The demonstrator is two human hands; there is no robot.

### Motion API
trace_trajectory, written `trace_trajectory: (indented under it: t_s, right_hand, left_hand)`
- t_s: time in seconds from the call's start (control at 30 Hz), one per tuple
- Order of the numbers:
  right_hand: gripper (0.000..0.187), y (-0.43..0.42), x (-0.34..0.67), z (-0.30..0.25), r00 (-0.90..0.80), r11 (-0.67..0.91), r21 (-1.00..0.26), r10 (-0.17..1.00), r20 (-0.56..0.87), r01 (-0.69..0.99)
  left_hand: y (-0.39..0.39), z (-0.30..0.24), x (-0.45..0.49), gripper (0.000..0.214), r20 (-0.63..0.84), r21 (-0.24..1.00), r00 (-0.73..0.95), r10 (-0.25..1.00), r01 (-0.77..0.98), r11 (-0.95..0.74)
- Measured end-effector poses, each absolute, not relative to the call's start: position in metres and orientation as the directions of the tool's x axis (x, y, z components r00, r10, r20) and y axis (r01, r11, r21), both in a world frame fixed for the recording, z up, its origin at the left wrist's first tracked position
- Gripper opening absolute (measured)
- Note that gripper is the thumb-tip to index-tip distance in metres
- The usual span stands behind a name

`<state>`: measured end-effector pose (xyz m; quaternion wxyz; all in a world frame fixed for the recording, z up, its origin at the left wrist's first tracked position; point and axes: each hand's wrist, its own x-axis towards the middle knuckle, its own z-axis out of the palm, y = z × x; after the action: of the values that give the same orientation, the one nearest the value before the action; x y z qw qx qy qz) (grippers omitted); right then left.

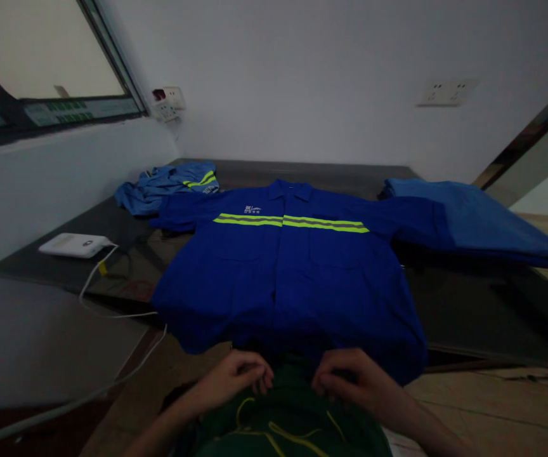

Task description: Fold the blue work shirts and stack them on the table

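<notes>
A dark blue short-sleeved work shirt (297, 273) lies spread front side up, collar away from me, with a yellow-green and grey reflective stripe across the chest. Its lower hem hangs over the near table edge. My left hand (243, 373) is just below the hem, its fingers curled in with nothing visible in them. Level with it to the right, my right hand (345, 376) is also curled, and no cloth shows in its fingers. Both are in front of my green clothing (293, 412) with yellow cords. Some fingertips are hidden.
On the dark table (469, 311), a crumpled lighter blue garment (172, 184) lies at the back left. Folded blue cloth (483, 212) lies at the right, under the shirt's sleeve. A white power bank (77, 245) has a white cable (88, 282) hanging off the edge.
</notes>
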<state>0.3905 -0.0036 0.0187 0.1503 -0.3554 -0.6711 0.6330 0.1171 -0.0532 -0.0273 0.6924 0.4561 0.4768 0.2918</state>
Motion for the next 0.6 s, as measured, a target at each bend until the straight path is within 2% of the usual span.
trace_trajectory:
  t_s: [0.07,0.13,0.2,0.27,0.33,0.47,0.6]
  right_hand:
    - [0.031,-0.023,0.392,-0.029,-0.638,-0.318,-0.926,0.676,-0.370,0.201]
    - [0.043,-0.030,0.386,-0.071,-0.564,-0.532,-0.846,0.692,-0.451,0.023]
    - [0.048,-0.028,0.377,-0.095,-0.505,-0.640,-0.745,0.713,-0.485,-0.189]
    - [0.049,-0.024,0.368,-0.103,-0.471,-0.660,-0.664,0.738,-0.483,-0.353]
    - [0.046,-0.019,0.360,-0.100,-0.460,-0.649,-0.623,0.756,-0.465,-0.437]
    - [0.043,-0.014,0.350,-0.099,-0.459,-0.655,-0.578,0.754,-0.469,-0.487]
    - [0.032,-0.008,0.346,-0.121,-0.401,-0.658,-0.487,0.745,-0.533,-0.575]
  left_hand:
    - [-0.061,-0.069,0.125,0.013,-0.472,0.814,0.180,0.863,-0.286,0.505]
    - [-0.057,-0.100,0.130,0.018,-0.543,0.691,0.020,0.839,-0.557,0.461]
    - [-0.048,-0.115,0.134,0.016,-0.604,0.585,-0.076,0.793,-0.718,0.377]
    - [-0.038,-0.119,0.138,0.016,-0.647,0.513,-0.128,0.752,-0.802,0.305]
    - [-0.030,-0.117,0.144,0.020,-0.657,0.473,-0.155,0.738,-0.847,0.244]
    - [-0.022,-0.114,0.150,0.021,-0.584,0.487,-0.180,0.792,-0.858,0.164]
    - [-0.020,-0.126,0.151,0.025,-0.593,0.477,-0.190,0.783,-0.866,0.150]
